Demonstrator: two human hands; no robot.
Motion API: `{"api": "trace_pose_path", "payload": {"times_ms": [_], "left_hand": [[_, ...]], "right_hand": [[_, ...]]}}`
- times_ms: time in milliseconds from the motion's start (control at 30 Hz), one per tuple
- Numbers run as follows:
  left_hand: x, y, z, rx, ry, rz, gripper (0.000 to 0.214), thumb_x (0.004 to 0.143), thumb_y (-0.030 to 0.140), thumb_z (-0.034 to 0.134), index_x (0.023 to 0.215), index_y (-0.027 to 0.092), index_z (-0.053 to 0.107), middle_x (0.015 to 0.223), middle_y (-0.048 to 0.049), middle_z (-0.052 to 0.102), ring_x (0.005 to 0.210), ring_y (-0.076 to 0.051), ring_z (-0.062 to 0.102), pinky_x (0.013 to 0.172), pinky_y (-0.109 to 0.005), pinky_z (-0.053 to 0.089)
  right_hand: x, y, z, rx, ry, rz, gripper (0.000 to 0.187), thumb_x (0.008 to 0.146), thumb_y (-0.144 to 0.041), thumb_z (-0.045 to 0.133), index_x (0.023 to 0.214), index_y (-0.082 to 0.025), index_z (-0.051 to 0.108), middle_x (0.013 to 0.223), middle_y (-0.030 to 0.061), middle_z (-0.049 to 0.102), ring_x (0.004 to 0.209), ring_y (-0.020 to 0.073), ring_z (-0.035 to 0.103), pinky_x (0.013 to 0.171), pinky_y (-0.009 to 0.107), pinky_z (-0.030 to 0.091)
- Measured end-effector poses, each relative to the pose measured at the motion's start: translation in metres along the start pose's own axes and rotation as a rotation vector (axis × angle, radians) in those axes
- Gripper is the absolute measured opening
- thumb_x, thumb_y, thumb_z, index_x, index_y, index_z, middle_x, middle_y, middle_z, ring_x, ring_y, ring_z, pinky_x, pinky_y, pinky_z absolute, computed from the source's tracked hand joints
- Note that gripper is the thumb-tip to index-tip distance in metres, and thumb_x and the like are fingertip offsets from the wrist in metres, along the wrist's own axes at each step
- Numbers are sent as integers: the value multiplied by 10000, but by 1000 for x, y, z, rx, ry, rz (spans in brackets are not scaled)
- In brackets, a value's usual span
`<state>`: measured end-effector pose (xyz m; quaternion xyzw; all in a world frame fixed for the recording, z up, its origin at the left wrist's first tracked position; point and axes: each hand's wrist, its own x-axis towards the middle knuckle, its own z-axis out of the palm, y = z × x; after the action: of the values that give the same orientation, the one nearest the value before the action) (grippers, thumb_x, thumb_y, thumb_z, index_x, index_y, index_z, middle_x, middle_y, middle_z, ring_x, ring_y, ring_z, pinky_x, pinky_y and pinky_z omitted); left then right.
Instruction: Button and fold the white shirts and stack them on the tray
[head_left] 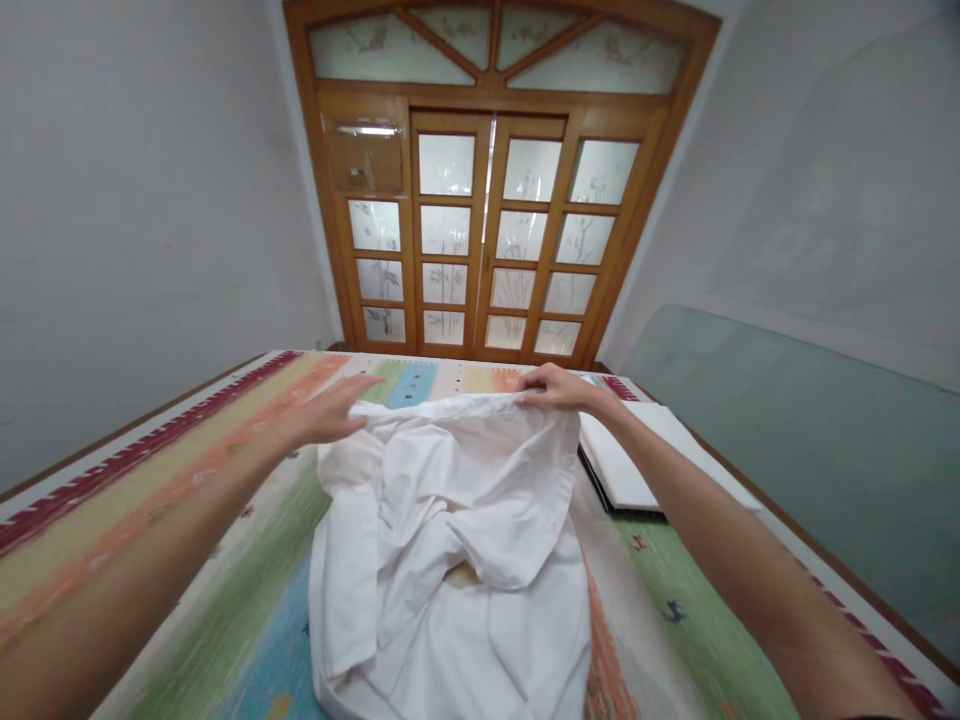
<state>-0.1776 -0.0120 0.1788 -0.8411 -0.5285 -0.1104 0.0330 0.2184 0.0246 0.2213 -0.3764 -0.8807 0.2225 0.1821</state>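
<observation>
A crumpled white shirt is spread in front of me in the head view, its far edge raised in a nearly straight line. My right hand pinches that far edge near its right corner, thumb and fingers closed on the fabric. At the far left corner is my left hand, its fingers stretched out and apart from the thumb. The left thumb is at the cloth's edge; whether it touches cannot be made out. Wrinkled folds fill the shirt's middle, and its near end runs out of the bottom of the view.
Under the shirt lies a striped, colourful cover on a bed or table. To the right, partly behind my right forearm, sits a flat white stack with a dark lower edge. A pale green panel lines the right wall. Wooden glazed doors stand beyond.
</observation>
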Motion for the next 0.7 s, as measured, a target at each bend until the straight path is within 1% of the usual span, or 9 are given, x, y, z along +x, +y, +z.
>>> {"api": "trace_pose_path", "payload": {"times_ms": [133,200,267,333,400,433,500,600,700], "left_hand": [[28,65,42,-185,8,263,556,934,406,386,1436,167,369,1483,-114,438,1368,-217,389,1132,-377,296],[46,90,61,-259,62,357,577,938,434,403,1436,145,366,1494,-135,418,1372,-226,383,1134,-376,289],[64,106,76,-352,119,388,590,908,464,473,1394,133,423,1448,-160,468,1332,-251,431,1098,-375,331],[78,114,85,-464,124,415,556,850,502,568,1283,155,533,1290,-139,604,1171,-253,557,981,-345,423],[86,118,88,-557,114,419,469,784,543,640,1054,160,639,993,-67,693,904,-204,622,796,-278,463],[87,119,88,-590,108,409,434,763,562,654,908,153,652,828,-24,669,772,-166,598,701,-244,443],[87,121,86,-634,98,385,458,754,588,647,660,145,580,604,38,518,596,-104,481,565,-207,351],[82,124,83,-666,55,401,527,784,596,608,539,150,472,538,61,376,529,-72,362,507,-205,260],[79,124,83,-611,-23,459,522,835,584,550,563,141,502,552,49,422,533,-71,373,516,-204,259]], "right_hand": [[-4,-18,13,-96,-68,-86,315,794,-431,565,621,-169,595,581,-29,495,590,111,437,606,230,318],[-6,-25,14,-148,-99,-126,333,819,-420,539,599,-170,559,546,-40,438,563,104,397,588,234,294],[-11,-31,14,-178,-122,-174,333,838,-402,522,602,-168,538,540,-42,420,545,100,375,571,237,275],[-19,-35,12,-208,-127,-201,327,855,-376,511,604,-166,522,541,-38,425,530,95,362,559,240,261],[-29,-35,10,-261,-111,-188,326,873,-342,499,598,-167,506,532,-35,426,516,93,344,549,246,243],[-34,-34,9,-298,-97,-172,331,879,-326,494,588,-169,496,523,-34,423,510,93,334,545,251,234],[-43,-29,8,-370,-66,-132,342,888,-300,488,571,-171,482,513,-26,428,506,96,328,543,259,222],[-52,-18,8,-435,-26,-75,352,903,-298,479,576,-168,503,520,-2,478,507,106,358,543,265,222],[-54,-8,10,-498,-5,-38,358,929,-311,454,624,-160,565,560,31,552,523,123,414,553,269,230]]}}
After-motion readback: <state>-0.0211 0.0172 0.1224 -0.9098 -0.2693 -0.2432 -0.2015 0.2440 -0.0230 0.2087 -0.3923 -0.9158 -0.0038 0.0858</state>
